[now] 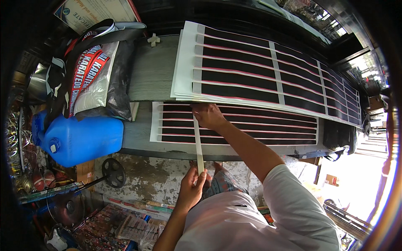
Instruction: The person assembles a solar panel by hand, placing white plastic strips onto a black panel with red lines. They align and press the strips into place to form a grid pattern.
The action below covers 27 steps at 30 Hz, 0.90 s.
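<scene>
A narrow cream strip (198, 144), which looks like tape, stretches between my hands. My left hand (191, 187) pinches its lower end, just off the front edge of the grey bench. The fingers of my right hand (209, 116) are closed at the strip's upper end, over a white sheet with black panels and thin red-edged bands (268, 130). Part of that lower sheet is hidden under the raised board and my right arm. On the board lies a stack of larger sheets (234, 65) with black panels and pale cross strips.
At the left stand a blue jerrycan (83, 136) and a black and silver bag (100, 79) with red lettering. A small white cross-shaped piece (153, 40) sits at the board's far left. Below the bench are a dark round weight (114, 173) and cluttered goods.
</scene>
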Each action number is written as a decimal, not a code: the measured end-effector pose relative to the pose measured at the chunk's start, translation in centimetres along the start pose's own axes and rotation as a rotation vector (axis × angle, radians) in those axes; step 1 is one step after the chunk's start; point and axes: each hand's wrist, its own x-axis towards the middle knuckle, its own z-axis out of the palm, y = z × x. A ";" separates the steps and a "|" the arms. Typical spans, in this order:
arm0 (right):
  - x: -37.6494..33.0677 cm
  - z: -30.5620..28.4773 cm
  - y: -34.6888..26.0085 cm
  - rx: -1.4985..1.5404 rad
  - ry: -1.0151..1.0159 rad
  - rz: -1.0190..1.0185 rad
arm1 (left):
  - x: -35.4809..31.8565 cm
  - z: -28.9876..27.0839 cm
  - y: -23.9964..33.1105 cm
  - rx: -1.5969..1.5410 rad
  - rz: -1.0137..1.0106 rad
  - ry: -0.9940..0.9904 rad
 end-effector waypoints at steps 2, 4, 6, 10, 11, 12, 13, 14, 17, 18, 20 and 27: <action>0.3 0.4 -0.1 -0.015 -0.008 0.007 | 0.0 -0.1 -0.2 -0.009 0.013 0.010; 0.5 1.0 0.1 -0.031 -0.037 0.020 | 0.2 -0.2 -0.9 -0.035 0.058 0.015; 0.6 1.1 0.1 -0.022 -0.049 0.033 | 0.2 -0.6 -0.9 -0.047 0.030 0.019; 0.6 0.8 -0.2 -0.041 -0.058 0.050 | 0.3 -0.7 -1.0 -0.091 0.042 0.029; 0.7 0.7 -0.2 -0.026 -0.065 0.049 | 0.4 -0.7 -1.2 -0.097 0.047 0.029; 0.8 0.7 0.0 -0.013 -0.071 0.050 | 0.5 -0.8 -1.3 -0.103 0.052 0.028; 0.8 0.7 0.0 0.001 -0.077 0.050 | 0.5 -0.8 -1.4 -0.109 0.057 0.027; 0.8 0.8 0.0 0.002 -0.038 0.035 | 0.5 -0.7 -1.4 -0.112 0.051 0.029; 0.5 1.4 0.1 0.014 0.030 0.001 | 0.5 -0.6 -1.2 -0.116 0.043 0.029; 0.5 1.3 0.1 0.025 0.016 -0.002 | 0.5 -0.6 -1.3 -0.112 0.046 0.029; 0.6 1.2 -0.2 0.033 -0.003 -0.007 | 0.3 -0.6 -1.3 -0.106 0.039 0.023; 1.4 1.7 -1.3 0.115 -0.009 -0.024 | -0.2 -0.4 -1.0 -0.052 0.055 0.030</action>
